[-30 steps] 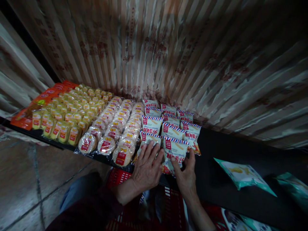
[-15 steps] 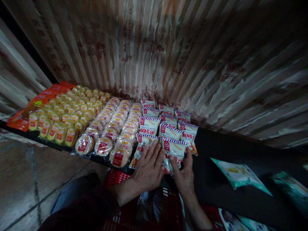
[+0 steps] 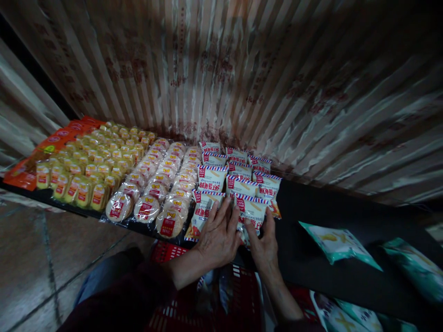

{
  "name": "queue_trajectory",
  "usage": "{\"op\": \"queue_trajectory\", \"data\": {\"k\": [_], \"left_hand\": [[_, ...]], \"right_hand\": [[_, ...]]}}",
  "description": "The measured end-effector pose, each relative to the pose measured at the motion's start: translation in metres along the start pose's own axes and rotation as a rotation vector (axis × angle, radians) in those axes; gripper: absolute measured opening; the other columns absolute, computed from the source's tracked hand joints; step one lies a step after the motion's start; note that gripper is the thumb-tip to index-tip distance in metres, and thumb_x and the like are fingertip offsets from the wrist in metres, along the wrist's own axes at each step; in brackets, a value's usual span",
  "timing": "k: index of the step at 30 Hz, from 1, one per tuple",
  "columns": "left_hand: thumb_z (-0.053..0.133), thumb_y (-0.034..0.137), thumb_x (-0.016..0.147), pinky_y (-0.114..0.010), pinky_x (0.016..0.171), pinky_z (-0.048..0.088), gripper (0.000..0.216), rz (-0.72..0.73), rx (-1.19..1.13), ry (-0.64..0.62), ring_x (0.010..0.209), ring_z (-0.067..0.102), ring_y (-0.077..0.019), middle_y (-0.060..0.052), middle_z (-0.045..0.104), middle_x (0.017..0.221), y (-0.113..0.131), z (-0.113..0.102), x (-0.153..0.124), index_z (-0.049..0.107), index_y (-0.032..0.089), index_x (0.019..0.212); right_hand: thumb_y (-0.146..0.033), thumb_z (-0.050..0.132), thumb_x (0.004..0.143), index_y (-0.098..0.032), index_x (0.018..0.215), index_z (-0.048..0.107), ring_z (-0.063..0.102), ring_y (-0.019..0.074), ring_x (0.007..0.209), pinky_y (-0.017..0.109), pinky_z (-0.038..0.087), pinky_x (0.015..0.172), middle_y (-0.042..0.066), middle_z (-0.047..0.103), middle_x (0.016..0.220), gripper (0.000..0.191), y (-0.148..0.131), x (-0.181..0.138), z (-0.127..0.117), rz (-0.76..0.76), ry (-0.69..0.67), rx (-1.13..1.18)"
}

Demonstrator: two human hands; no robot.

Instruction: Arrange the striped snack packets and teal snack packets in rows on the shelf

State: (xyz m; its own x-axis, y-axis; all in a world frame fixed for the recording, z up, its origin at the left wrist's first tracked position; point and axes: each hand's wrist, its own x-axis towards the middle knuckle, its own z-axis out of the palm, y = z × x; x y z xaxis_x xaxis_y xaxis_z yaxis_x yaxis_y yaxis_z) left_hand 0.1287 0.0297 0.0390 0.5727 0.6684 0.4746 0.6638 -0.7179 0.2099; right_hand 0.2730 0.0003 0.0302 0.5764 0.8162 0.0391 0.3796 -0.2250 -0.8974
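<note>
Your left hand (image 3: 218, 235) lies, fingers extended, over the left front packet (image 3: 204, 210); your right hand (image 3: 265, 242) spreads thumb and fingers about the right front packet (image 3: 252, 212), its grip unclear. You seem to be straightening them; the next move calls for gentle, even pressure. Wrapped crackers (image 3: 169, 224) crowd your left; a green packet (image 3: 341, 242) lies right on the tabletop (image 3: 294, 207).

This looks like a shop's snack section: wrapped round rice crackers (image 3: 168, 223), yellow packets (image 3: 83, 191) and white snack bags (image 3: 212, 177) with printed Chinese labels stand in repeated rows along a black display shelf (image 3: 294, 216), above a red slotted plastic basket (image 3: 169, 251).
</note>
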Motion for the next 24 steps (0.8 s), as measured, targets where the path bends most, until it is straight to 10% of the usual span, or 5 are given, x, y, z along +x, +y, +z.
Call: {"op": "queue_trajectory", "data": {"k": [24], "left_hand": [[0.043, 0.032, 0.092, -0.055, 0.116, 0.023, 0.052, -0.015, -0.047, 0.016, 0.144, 0.023, -0.0333, -0.02, 0.046, 0.143, 0.0, -0.007, -0.006, 0.043, 0.006, 0.137]], "right_hand": [[-0.064, 0.051, 0.079, -0.012, 0.15, 0.022, 0.052, 0.0323, 0.126, 0.046, 0.046, 0.098, 0.021, 0.045, 0.144, 0.093, -0.002, 0.0, -0.004, -0.151, -0.035, -0.195]]}}
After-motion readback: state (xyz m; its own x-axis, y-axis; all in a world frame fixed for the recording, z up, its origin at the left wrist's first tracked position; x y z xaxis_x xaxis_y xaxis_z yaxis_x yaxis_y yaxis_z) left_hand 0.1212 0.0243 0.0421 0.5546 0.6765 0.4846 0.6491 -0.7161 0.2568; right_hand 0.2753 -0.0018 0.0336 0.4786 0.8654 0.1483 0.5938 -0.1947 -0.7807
